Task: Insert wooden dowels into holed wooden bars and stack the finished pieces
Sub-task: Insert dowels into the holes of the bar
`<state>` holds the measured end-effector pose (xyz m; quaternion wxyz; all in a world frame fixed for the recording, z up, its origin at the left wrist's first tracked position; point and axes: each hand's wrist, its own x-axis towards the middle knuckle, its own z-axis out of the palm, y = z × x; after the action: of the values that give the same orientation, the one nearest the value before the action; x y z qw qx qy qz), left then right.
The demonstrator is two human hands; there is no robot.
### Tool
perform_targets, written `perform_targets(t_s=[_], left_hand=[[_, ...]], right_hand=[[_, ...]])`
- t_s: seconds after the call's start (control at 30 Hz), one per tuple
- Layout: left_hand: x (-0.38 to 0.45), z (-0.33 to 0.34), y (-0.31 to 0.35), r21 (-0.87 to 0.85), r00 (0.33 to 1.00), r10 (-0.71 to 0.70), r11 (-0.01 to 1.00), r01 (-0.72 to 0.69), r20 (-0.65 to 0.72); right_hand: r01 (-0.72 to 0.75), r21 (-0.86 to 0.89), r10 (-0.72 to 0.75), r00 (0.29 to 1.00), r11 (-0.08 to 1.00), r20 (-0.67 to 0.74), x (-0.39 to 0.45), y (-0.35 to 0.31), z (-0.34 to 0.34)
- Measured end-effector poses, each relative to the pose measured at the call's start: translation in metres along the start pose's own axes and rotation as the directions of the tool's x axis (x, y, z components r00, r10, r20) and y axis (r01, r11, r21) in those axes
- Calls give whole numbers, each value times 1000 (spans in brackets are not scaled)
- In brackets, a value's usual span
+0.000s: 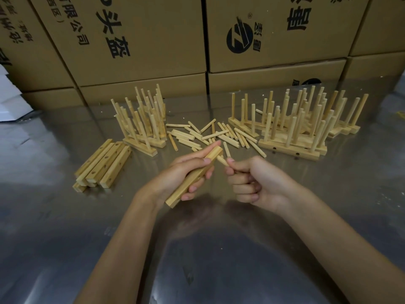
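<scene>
Far past my hands stand big boxes (140, 40). Under my hands is the shiny worktop (208, 249).

Past my right hand (254, 181) is a big bunch of done pieces (293, 126), with sticks pointing up. Past my left hand (192, 172) is a smaller bunch of done pieces (142, 119). Just to the outside of my left hand lies a stack of bars (103, 165) with no sticks in them yet. Between the two bunches, a little past my hands, lie the loose dowels (210, 134).

My left hand is wrapped around one bar (192, 178) and holds it up off the worktop, tipped. My right hand is curled into a fist and pinches one dowel (222, 160) with my thumb and first finger. The dowel tip is right at the side of the bar, near its far end. I can't see the hole from here.

I think I am about to push the dowel in. If I hold it crooked, it could jam or miss the hole. If I push too hard, the bar could slip in my left hand. My pinch is small, so the dowel could pop out and roll away.
</scene>
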<state>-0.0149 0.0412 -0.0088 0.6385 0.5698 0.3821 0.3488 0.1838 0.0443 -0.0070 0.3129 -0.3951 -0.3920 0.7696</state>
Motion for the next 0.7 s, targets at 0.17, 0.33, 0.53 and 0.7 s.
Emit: perform_targets(t_s=[0.17, 0.33, 0.53, 0.7], left_hand=[[8, 8, -10, 91, 991, -93, 991, 102, -99], [12, 1, -13, -4, 947, -63, 998, 65, -316], [16, -19, -14, -93, 778, -45, 995, -17, -627], [19, -24, -15, -142, 723, -65, 989, -47, -687]], right_hand=[[94, -387, -181, 964, 917, -194, 8, 5, -3], [260, -834, -764, 589, 487, -263, 17, 8, -10], [92, -994, -586, 803, -58, 109, 34, 18, -27], [95, -995, -726, 686, 15, 54, 35, 19, -30]])
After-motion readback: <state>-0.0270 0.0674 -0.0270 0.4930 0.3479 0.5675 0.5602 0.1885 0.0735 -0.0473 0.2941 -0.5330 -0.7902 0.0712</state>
